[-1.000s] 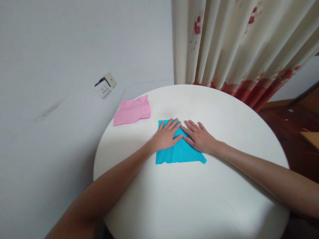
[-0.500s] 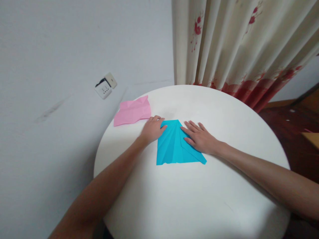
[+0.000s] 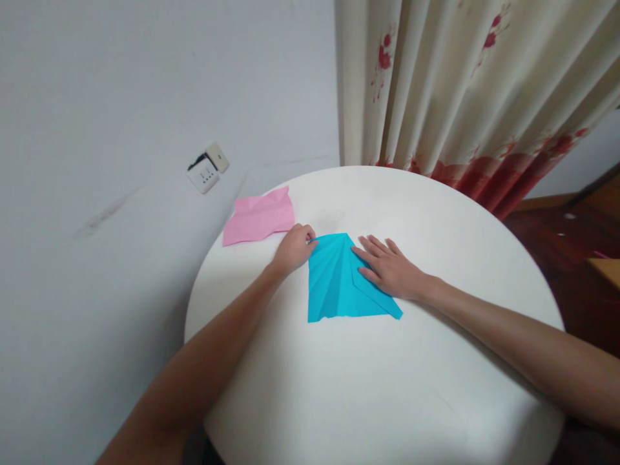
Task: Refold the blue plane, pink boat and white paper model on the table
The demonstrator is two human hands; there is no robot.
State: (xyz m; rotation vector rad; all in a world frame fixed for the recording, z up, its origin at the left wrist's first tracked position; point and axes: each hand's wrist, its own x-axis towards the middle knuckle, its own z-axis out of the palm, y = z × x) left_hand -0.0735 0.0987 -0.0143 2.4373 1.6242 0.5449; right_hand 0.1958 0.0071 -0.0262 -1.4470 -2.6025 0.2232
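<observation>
A sheet of blue paper lies on the round white table. Creases fan down from its top point, and its right side is folded over in a slanting flap. My left hand pinches the sheet's upper left corner between thumb and curled fingers, lifting that corner slightly. Flat on the folded flap rests my right hand, its fingers spread and pointing up and left.
A creased pink sheet of paper lies at the table's far left, close to my left hand. Beyond the table are a wall with a socket and a floral curtain.
The fingers of my left hand have curled from lying along the blue paper's upper left corner into a pinch on it. My right hand has stayed in place.
</observation>
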